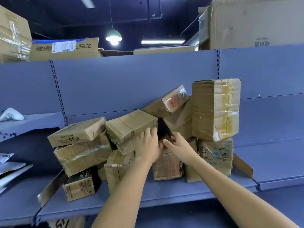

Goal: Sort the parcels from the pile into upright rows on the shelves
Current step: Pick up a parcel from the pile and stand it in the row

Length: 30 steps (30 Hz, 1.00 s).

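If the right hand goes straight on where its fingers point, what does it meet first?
Likely the dark gap right of the taped box; the right hand is at its mouth. Depth unclear.

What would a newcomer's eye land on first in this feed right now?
A tumbled pile of cardboard parcels fills the middle of the blue shelf. Both hands meet at its centre: the left hand lies on a taped box, the right hand reaches at a dark gap. A tall yellow-taped parcel stands upright on the pile's right.
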Available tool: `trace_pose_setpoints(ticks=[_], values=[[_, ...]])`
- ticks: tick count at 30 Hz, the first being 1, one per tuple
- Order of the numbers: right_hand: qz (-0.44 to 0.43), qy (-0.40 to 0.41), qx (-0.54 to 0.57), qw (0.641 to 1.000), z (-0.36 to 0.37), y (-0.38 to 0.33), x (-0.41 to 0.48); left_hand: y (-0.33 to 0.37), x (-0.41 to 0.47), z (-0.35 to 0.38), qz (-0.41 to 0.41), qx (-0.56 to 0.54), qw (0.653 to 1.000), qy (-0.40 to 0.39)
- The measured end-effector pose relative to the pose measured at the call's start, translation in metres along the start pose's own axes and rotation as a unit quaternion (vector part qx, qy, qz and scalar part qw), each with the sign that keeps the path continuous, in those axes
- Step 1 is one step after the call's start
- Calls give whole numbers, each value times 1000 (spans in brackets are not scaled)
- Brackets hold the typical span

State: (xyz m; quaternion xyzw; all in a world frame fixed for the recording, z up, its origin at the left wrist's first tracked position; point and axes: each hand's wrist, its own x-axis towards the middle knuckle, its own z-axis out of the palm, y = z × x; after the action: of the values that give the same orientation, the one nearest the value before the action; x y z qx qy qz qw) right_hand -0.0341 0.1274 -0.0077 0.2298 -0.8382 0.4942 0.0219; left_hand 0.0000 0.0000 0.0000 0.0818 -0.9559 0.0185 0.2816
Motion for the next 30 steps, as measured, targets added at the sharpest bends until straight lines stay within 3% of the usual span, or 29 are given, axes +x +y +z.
trace_pose_setpoints(ticks=[4,6,11,17,26,30], values=[[23,17,19,999,-2,-19,25,-4,29,1,22,-16,999,43],[64,34,88,994,-2,-29,39,-8,42,2,30,-49,998,37],[158,112,289,938,-16,-56,80,-31,62,6,97,-101,988,72],[215,165,342,900,-17,-78,119,-40,64,21,151,-66,980,116],[196,174,399,879,-14,-81,149,-55,73,20,151,-49,977,145],[146,221,354,897,-17,-84,146,-59,77,22,136,-46,983,114]])
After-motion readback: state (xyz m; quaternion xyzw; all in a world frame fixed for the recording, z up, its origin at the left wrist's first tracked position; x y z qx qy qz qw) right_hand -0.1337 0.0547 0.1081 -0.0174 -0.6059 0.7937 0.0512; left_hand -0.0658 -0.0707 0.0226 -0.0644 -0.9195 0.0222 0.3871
